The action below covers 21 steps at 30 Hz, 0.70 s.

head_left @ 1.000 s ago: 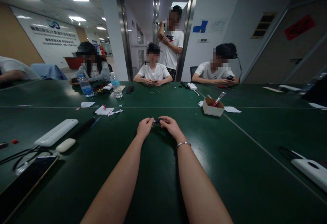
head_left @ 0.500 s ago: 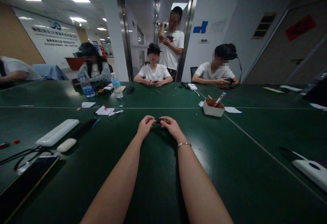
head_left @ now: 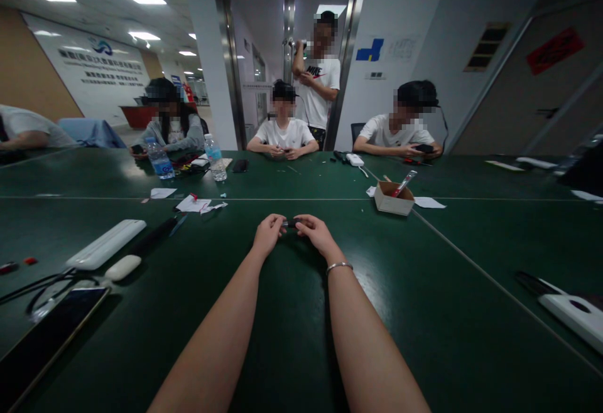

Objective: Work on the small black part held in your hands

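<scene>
A small black object [head_left: 291,223] sits between my two hands, above the green table [head_left: 292,312]. My left hand [head_left: 269,235] pinches its left end, where a lighter, shiny part shows at the fingertips. The fingers of my right hand [head_left: 316,235] are closed on its right, dark end. Both arms reach forward, and a silver bracelet [head_left: 340,266] circles my right wrist. What exactly the object is, I cannot make out.
On the left lie a phone [head_left: 56,331], a white power bank [head_left: 107,243] and a white oval case [head_left: 123,268]. Ahead are paper scraps [head_left: 194,204], bottles [head_left: 215,159] and a small box [head_left: 394,199]. Several people are across the table.
A little more of the shiny part shows at my left fingertips, and my left hand has shifted very slightly. My right hand keeps its hold.
</scene>
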Each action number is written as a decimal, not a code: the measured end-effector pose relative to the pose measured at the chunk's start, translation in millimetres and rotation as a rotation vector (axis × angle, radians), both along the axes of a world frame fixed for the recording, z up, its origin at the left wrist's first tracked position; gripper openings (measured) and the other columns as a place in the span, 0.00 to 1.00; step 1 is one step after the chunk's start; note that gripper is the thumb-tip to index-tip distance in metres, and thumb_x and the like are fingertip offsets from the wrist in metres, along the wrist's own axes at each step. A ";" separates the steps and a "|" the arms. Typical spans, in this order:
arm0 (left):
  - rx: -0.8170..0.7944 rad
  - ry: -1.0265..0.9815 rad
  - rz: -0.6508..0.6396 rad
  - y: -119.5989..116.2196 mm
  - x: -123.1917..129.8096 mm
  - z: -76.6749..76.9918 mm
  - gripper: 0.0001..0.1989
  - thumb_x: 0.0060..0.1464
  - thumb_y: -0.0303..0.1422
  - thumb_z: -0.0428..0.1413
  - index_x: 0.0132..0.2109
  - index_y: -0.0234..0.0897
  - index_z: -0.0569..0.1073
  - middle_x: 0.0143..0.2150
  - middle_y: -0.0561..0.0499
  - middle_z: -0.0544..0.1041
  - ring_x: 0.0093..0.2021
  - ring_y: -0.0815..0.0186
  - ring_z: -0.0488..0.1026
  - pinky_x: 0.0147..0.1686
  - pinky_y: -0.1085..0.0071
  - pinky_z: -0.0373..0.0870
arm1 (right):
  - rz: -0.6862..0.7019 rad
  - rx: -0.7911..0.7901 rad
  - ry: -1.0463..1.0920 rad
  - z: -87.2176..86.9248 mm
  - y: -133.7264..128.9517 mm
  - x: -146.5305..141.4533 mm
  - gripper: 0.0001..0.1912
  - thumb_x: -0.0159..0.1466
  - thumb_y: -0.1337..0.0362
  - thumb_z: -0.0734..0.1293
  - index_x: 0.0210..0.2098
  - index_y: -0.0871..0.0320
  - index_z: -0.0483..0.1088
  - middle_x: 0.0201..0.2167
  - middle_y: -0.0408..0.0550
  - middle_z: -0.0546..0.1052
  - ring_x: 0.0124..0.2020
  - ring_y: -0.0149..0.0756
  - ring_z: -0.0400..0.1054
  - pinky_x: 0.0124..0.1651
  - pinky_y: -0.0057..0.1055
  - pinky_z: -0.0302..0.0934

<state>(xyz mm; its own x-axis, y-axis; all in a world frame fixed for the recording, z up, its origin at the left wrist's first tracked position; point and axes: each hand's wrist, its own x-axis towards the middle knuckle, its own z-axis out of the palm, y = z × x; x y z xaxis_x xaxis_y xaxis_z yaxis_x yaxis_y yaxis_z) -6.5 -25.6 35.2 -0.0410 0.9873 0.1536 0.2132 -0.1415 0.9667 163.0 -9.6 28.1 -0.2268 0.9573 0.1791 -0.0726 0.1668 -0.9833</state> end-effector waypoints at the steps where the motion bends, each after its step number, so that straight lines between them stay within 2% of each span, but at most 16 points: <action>1: 0.021 0.002 0.003 0.0 0.3 0.1 0.14 0.53 0.39 0.50 0.41 0.35 0.73 0.29 0.49 0.74 0.27 0.70 0.69 0.24 0.76 0.62 | 0.000 -0.001 -0.002 0.1 0.1 -0.1 0.16 0.51 0.61 0.71 0.39 0.58 0.73 0.26 0.42 0.74 0.27 0.30 0.67 0.34 0.31 0.62; 4: 0.022 -0.020 0.014 0.4 1.6 -0.5 0.14 0.52 0.38 0.51 0.44 0.36 0.72 0.32 0.49 0.74 0.28 0.70 0.69 0.23 0.77 0.63 | -0.007 0.000 0.002 -0.1 0.3 -0.2 0.17 0.51 0.61 0.71 0.40 0.58 0.73 0.27 0.43 0.74 0.27 0.30 0.67 0.34 0.30 0.62; 8: -0.013 -0.023 -0.029 0.7 3.5 -2.4 0.16 0.55 0.41 0.49 0.44 0.36 0.71 0.28 0.51 0.71 0.23 0.72 0.67 0.19 0.79 0.60 | -0.004 0.004 0.008 -0.5 0.7 -0.2 0.17 0.51 0.61 0.71 0.40 0.58 0.73 0.26 0.42 0.73 0.27 0.30 0.68 0.34 0.30 0.62; 12: 0.019 -0.055 -0.034 0.8 3.8 -3.3 0.15 0.52 0.38 0.52 0.46 0.37 0.70 0.34 0.50 0.72 0.27 0.72 0.68 0.20 0.80 0.62 | -0.009 0.006 0.007 -1.0 1.1 -0.1 0.17 0.51 0.61 0.71 0.40 0.58 0.73 0.27 0.42 0.74 0.27 0.30 0.68 0.33 0.30 0.62; 15: 0.004 -0.066 -0.027 0.8 4.3 -3.0 0.15 0.55 0.39 0.49 0.45 0.36 0.70 0.29 0.52 0.71 0.23 0.73 0.66 0.18 0.80 0.59 | -0.011 0.010 0.013 -1.4 1.2 -0.1 0.17 0.51 0.61 0.71 0.40 0.58 0.73 0.26 0.42 0.73 0.26 0.30 0.67 0.33 0.30 0.62; 18: 0.027 -0.067 -0.033 0.1 5.0 -2.0 0.14 0.52 0.37 0.53 0.44 0.37 0.70 0.31 0.52 0.71 0.25 0.73 0.67 0.18 0.80 0.60 | -0.010 0.007 0.015 -1.5 1.2 0.1 0.17 0.51 0.61 0.71 0.40 0.57 0.73 0.26 0.42 0.73 0.26 0.30 0.67 0.33 0.30 0.62; 21: 0.010 -0.077 -0.043 -0.6 4.7 -1.6 0.14 0.55 0.39 0.50 0.44 0.36 0.70 0.29 0.52 0.71 0.23 0.73 0.66 0.18 0.80 0.59 | -0.006 -0.001 0.013 -0.9 0.8 0.4 0.17 0.50 0.60 0.71 0.40 0.57 0.73 0.27 0.42 0.73 0.27 0.30 0.68 0.33 0.30 0.62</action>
